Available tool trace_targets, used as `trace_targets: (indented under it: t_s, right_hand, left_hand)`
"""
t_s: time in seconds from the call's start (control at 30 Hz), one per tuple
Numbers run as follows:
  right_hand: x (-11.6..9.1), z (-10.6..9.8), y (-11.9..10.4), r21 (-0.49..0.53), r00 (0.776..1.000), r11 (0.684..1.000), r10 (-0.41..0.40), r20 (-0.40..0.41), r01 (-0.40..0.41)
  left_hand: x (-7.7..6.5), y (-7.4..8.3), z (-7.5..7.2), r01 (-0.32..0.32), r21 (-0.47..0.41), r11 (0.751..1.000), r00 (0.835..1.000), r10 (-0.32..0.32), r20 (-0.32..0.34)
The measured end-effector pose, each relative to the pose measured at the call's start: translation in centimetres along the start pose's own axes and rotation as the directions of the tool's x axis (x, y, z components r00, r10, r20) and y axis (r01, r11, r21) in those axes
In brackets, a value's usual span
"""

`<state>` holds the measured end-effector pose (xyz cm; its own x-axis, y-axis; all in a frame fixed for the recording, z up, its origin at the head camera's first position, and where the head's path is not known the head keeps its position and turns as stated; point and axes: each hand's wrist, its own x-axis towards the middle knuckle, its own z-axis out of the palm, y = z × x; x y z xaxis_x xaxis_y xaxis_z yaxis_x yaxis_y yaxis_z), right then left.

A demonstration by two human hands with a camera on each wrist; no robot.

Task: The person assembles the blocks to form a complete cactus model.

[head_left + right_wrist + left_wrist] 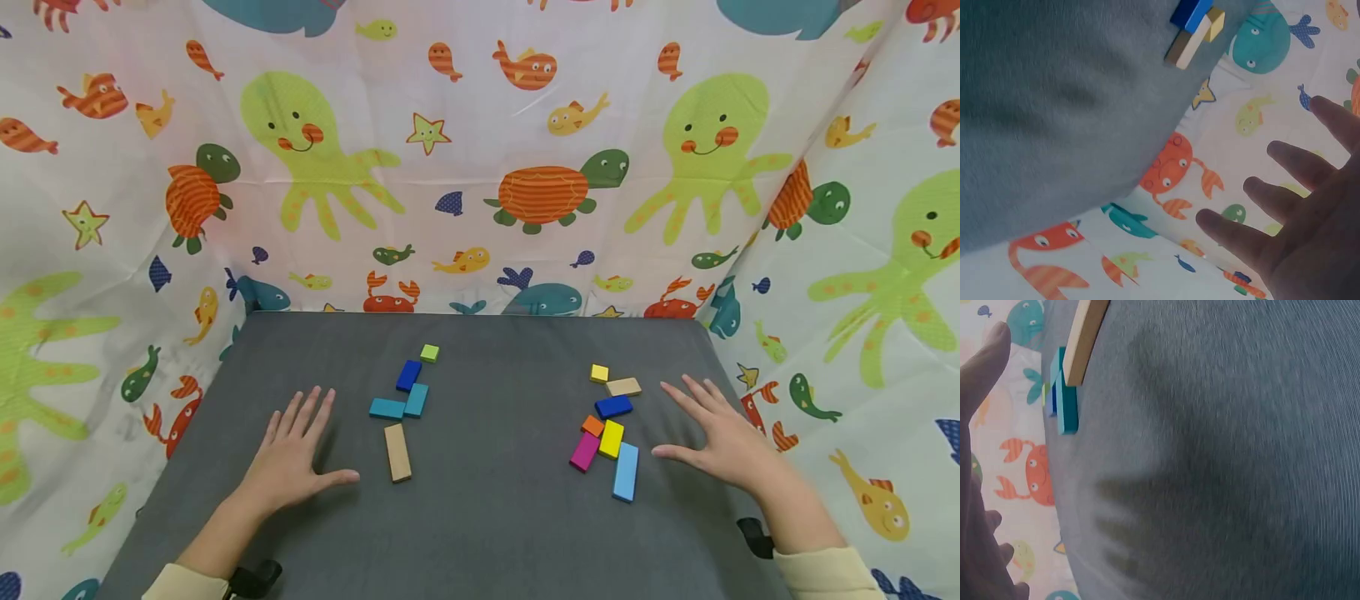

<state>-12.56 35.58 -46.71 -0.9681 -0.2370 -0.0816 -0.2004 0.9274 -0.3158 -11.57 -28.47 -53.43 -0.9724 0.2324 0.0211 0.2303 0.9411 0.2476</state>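
Note:
My left hand (285, 467) is held above the grey table with fingers spread, holding nothing. To its right lie a plain wooden block (398, 453), two teal blocks (387, 408), a dark blue block (408, 376) and a small green block (430, 353). My right hand (723, 437), also spread and holding nothing, hovers right of a second group: a light blue block (626, 472), a magenta block (584, 452), an orange block (592, 426), a yellow block (611, 439), a blue block (613, 407), a wooden block (624, 387) and a small yellow block (599, 373).
The grey cloth-covered table (495, 517) spreads between the two groups. A white curtain (465, 125) printed with sea animals hangs behind it and along both sides. Dark wrist straps (255, 578) show below the hands.

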Motion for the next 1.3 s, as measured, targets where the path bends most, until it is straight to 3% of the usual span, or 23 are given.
trace_targets:
  t_s: [0.27,0.4,0.57,0.73,1.1,1.3]
  right_hand:
    - [-0.2,2.0,-0.6,0.041,1.0,0.999,0.013,0.018,-0.014]
    - [-0.1,3.0,-0.9,0.082,0.999,0.996,0.014,0.035,-0.017]
    - [0.2,4.8,-1.2,0.156,0.995,0.987,0.035,0.091,-0.049]
    - [0.3,6.5,-1.3,0.19,0.984,0.976,0.072,0.161,-0.102]
    - [0.2,8.6,-1.5,0.219,0.98,0.969,0.079,0.18,-0.118]
    - [0.2,9.0,-1.6,0.221,0.979,0.968,0.081,0.185,-0.122]
  left_hand:
    - [0.7,1.7,1.6,-0.028,-0.045,0.999,0.999,0.027,-0.033]
    - [0.9,2.7,2.7,-0.027,-0.118,0.993,0.999,0.022,-0.036]
    - [1.5,4.0,4.2,-0.028,-0.223,0.975,0.999,0.038,0.038]
    - [2.1,4.9,5.3,-0.019,-0.272,0.962,0.991,0.054,0.12]
    - [3.1,5.2,6.0,0.003,-0.29,0.957,0.992,0.033,0.121]
    - [3.4,6.9,6.2,-0.002,-0.349,0.937,0.99,0.051,0.133]
